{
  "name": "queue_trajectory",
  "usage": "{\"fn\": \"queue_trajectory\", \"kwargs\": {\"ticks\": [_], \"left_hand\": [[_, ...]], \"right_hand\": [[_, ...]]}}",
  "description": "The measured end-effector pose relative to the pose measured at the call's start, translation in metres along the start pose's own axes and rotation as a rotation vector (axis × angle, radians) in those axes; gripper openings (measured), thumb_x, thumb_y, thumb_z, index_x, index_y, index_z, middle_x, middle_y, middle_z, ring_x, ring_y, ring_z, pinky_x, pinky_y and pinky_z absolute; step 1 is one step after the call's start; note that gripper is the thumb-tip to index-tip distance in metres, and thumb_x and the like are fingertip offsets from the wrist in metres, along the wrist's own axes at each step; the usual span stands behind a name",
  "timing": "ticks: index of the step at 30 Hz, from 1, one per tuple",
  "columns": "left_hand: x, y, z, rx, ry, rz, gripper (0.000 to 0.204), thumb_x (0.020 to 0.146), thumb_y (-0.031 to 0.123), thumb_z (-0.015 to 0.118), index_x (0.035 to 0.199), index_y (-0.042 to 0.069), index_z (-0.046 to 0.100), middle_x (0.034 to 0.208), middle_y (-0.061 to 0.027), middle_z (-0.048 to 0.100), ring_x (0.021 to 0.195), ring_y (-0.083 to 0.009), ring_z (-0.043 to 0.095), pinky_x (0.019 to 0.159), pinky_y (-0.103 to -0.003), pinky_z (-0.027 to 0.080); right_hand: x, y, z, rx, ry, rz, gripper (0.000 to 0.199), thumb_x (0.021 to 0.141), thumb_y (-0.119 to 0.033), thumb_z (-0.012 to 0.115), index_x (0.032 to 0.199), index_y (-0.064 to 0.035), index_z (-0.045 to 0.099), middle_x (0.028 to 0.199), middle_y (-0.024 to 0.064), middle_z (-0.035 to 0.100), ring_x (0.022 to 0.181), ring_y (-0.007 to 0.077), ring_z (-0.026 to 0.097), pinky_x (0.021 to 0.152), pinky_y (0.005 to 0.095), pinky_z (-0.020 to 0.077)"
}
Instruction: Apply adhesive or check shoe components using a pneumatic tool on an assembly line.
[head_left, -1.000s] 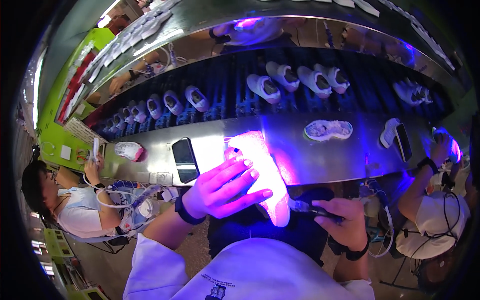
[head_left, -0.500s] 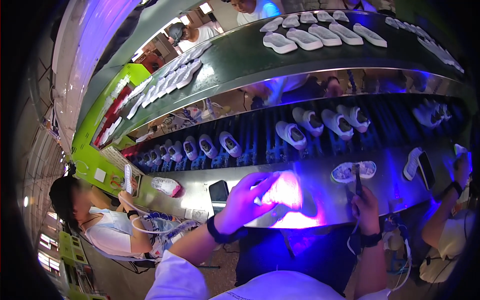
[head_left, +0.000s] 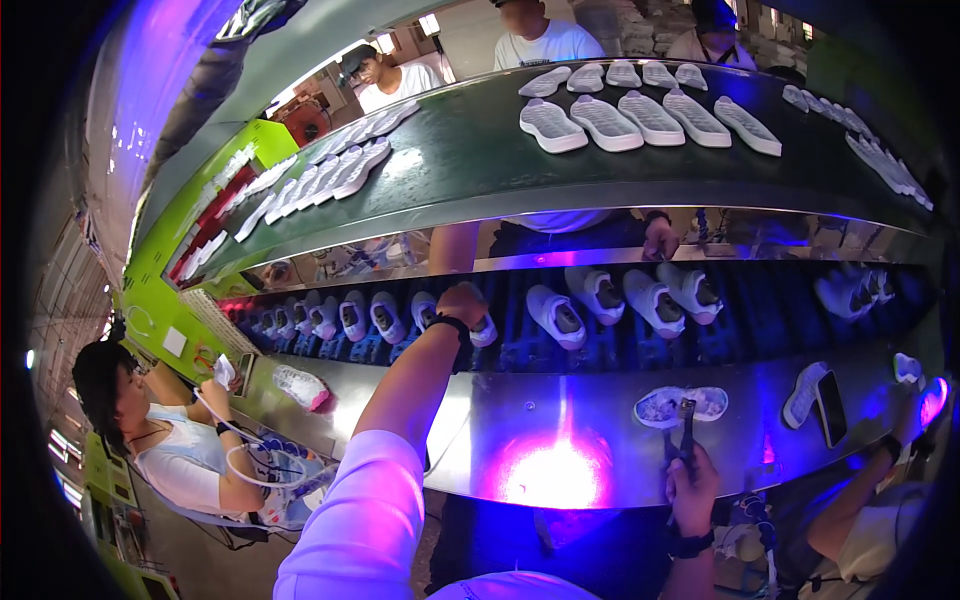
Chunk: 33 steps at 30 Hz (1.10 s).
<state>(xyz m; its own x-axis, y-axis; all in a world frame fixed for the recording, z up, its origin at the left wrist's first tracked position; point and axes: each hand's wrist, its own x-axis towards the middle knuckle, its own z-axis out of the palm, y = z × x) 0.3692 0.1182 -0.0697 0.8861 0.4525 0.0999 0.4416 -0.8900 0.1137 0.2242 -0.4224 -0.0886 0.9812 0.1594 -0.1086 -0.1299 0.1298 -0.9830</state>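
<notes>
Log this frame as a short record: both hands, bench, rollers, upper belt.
left hand: at a white shoe, grip partly hidden
right hand: holds a dark-handled brush
brush tip: over a white sole; contact unclear
steel bench: that sole, bright pink-violet light patch, dark phone at right
dark rollers: row of white shoes
green upper belt: pale soles in groups
</notes>
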Motion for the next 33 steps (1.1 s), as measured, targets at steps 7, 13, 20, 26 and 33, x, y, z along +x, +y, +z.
{"fn": "queue_trajectory", "kwargs": {"ticks": [7, 13, 20, 26, 33], "left_hand": [[-0.045, 0.053, -0.027, 0.140, 0.262, 0.068, 0.056, 0.086, 0.048, 0.072, 0.112, -0.001, 0.068, 0.109, -0.0228, 0.067, 0.104, -0.0403, 0.067, 0.089, -0.049, 0.057], [-0.080, 0.137, -0.014, -0.325, 0.182, 0.471, 0.072, 0.073, 0.045, 0.082, 0.122, -0.003, 0.061, 0.118, -0.0274, 0.062, 0.117, -0.0460, 0.058, 0.102, -0.049, 0.050], [-0.050, 0.150, 0.022, -0.272, 0.028, 0.335, 0.090, 0.059, 0.040, 0.085, 0.132, -0.007, 0.058, 0.128, -0.0287, 0.059, 0.127, -0.0458, 0.050, 0.115, -0.052, 0.036], [-0.067, 0.120, 0.001, -0.340, 0.159, 0.397, 0.090, 0.056, 0.037, 0.086, 0.128, -0.008, 0.059, 0.123, -0.0297, 0.058, 0.125, -0.0456, 0.050, 0.115, -0.051, 0.036], [-0.059, 0.146, 0.002, 0.012, 0.125, 0.354, 0.092, 0.060, 0.031, 0.086, 0.137, -0.005, 0.053, 0.139, -0.0267, 0.049, 0.133, -0.0469, 0.044, 0.114, -0.055, 0.037]], "right_hand": [[0.002, -0.003, -0.012, -0.064, 0.049, 0.021, 0.040, 0.098, 0.001, 0.057, 0.138, 0.0027, 0.054, 0.079, 0.0011, 0.059, 0.049, 0.0035, 0.047, 0.040, 0.0207, 0.0375], [0.005, -0.004, -0.013, -0.115, 0.037, -0.036, 0.037, 0.098, 0.000, 0.058, 0.135, 0.0011, 0.056, 0.081, 0.0017, 0.058, 0.050, 0.0036, 0.048, 0.040, 0.0203, 0.0352], [0.003, 0.002, -0.009, -0.101, 0.006, -0.020, 0.035, 0.100, -0.003, 0.060, 0.134, 0.0002, 0.057, 0.082, 0.0017, 0.059, 0.052, 0.0046, 0.049, 0.041, 0.0217, 0.0364], [-0.001, -0.008, -0.011, -0.115, 0.030, 0.019, 0.036, 0.099, 0.000, 0.060, 0.135, 0.0008, 0.056, 0.080, 0.0023, 0.060, 0.051, 0.0048, 0.050, 0.042, 0.0213, 0.0384], [0.007, -0.014, -0.022, -0.147, -0.001, 0.005, 0.036, 0.099, 0.000, 0.059, 0.135, 0.0026, 0.055, 0.080, 0.0019, 0.059, 0.050, 0.0043, 0.048, 0.041, 0.0210, 0.0376]]}}
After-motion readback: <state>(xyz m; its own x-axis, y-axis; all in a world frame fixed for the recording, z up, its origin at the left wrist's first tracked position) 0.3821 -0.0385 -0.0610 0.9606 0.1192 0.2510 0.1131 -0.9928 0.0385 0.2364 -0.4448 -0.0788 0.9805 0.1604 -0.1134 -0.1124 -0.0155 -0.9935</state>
